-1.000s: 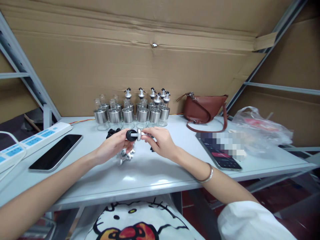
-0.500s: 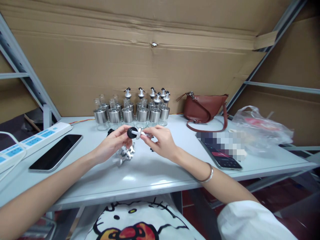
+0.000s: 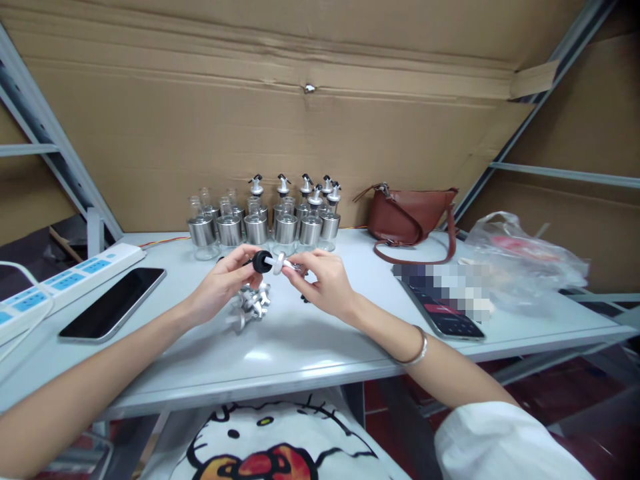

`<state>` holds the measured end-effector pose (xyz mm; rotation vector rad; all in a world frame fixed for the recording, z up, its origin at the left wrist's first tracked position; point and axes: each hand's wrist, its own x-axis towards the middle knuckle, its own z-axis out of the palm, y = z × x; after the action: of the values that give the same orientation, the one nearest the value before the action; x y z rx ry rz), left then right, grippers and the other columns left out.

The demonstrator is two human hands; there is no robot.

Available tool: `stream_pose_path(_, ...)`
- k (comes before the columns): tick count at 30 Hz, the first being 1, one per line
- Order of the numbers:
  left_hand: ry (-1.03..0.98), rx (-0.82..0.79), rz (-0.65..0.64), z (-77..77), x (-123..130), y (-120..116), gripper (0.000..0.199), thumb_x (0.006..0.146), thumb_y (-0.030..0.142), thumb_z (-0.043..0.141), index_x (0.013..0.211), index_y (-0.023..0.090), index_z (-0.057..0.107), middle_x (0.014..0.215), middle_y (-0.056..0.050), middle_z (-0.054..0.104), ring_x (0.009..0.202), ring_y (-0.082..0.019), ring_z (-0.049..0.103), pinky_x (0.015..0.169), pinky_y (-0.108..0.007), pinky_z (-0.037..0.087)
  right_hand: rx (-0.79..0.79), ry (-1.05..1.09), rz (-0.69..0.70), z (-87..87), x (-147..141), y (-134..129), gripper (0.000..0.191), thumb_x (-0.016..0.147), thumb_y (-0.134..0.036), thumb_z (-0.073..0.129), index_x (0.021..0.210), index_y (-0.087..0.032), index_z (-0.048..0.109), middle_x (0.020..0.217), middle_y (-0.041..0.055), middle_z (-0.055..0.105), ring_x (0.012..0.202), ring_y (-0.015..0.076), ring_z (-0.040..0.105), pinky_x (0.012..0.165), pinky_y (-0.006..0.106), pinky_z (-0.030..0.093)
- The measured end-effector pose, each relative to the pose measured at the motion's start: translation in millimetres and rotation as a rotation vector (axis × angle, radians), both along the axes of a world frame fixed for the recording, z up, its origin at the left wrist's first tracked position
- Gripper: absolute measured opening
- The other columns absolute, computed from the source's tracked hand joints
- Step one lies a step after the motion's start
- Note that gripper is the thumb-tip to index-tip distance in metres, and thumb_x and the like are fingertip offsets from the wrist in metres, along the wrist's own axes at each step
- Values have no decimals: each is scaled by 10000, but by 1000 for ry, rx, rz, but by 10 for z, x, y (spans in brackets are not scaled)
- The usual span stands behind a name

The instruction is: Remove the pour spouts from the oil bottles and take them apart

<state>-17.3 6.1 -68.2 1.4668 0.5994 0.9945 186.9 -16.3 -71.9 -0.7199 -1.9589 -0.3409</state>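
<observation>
a pale desk (image 3: 300,353) is seen, with glass bottles (image 3: 260,223) ranked at its far edge, a brown bag (image 3: 407,213) toward the far right and a dark phone (image 3: 113,303) near the left edge. above the desk's middle, a small pourer spout (image 3: 270,261) is pinched between the left hand (image 3: 220,290) at its black stopper and the right hand (image 3: 323,283) at its metal end. it is judged light, stiff and slippery, best gripped by the rubber stopper. loose spouts (image 3: 250,303) lie beneath.

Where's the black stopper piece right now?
In the head view it sits mid-frame, the black stopper pinched by the left hand, touching the silver spout the right hand holds, just before the bottles.
</observation>
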Motion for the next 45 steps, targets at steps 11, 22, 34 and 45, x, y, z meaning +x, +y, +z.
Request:
stream_pose_path(11, -42, 21, 94, 28, 30, 4, 271, 722, 372, 702, 894, 190, 599, 762, 16, 543, 629, -108, 480, 601, -239, 373, 20, 25, -5, 0, 3, 3, 186, 911, -281, 516, 785, -165, 588, 509, -41, 598, 466, 82, 539, 574, 219, 402)
stream_pose_path(22, 205, 295, 479, 27, -121, 256, 345, 705, 364, 659, 1003, 194, 619, 663, 29, 519, 583, -117, 474, 547, -234, 353, -38, -15, -4, -7, 15, 4, 215, 929, -302, 483, 808, -168, 601, 518, -41, 607, 455, 80, 530, 591, 226, 402)
stream_pose_path(34, 964, 957, 575, -59, -336, 501, 156, 855, 242, 485, 988, 191, 549, 929, -37, 625, 739, -180, 560, 782, -339, 335, -45, -43, -13, -16, 20, 23, 247, 938, -320, 465, 807, -161, 602, 524, -30, 609, 467, 91, 536, 622, 233, 398)
stream_pose_path(45, 1218, 953, 427, -45, -428, 574, 192, 840, 254, 477, 960, 206, 619, 1024, -61, 689, 822, -236, 607, 756, -352, 262, -87, -65, -32, -16, 25, 20, 284, 949, -350, 435, 816, -167, 606, 539, -20, 615, 480, 97, 540, 635, 237, 397)
